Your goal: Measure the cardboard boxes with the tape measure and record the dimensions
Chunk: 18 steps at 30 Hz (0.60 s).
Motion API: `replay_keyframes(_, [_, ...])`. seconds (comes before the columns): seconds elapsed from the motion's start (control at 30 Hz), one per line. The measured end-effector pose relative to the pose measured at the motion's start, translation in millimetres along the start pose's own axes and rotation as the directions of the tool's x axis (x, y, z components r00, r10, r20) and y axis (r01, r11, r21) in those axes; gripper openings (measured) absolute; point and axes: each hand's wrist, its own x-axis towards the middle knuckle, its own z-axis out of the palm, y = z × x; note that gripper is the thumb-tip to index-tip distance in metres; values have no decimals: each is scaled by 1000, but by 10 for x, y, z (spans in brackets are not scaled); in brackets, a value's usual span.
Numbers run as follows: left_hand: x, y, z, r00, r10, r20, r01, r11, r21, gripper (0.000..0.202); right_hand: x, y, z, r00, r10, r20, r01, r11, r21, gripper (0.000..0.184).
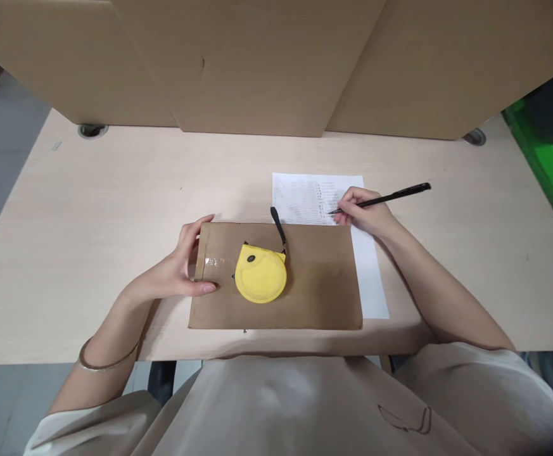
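Observation:
A flat cardboard box lies near the table's front edge. My left hand grips its left end, thumb on top and fingers around the far corner. On the box rests a yellow tape measure with a black wrist strap. Partly beneath the box is a white sheet of paper with lines of writing or print too small to read. My right hand holds a black pen, its tip at the paper just beyond the box's far edge.
Tall cardboard panels stand along the back of the light wooden table. Cable holes sit near both back corners, the left cable hole and the right cable hole. A green surface with dark items shows beyond the right side.

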Motion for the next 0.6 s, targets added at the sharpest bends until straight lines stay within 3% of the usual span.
replay_keyframes(0.27, [-14, 88, 23, 1000, -7, 2, 7, 999, 40, 145, -31, -43, -16, 1000, 6, 25, -3, 993, -116, 57])
replay_keyframes(0.6, [-17, 124, 14, 1000, -9, 8, 9, 999, 51, 146, -33, -10, -18, 999, 3, 40, 3, 990, -144, 59])
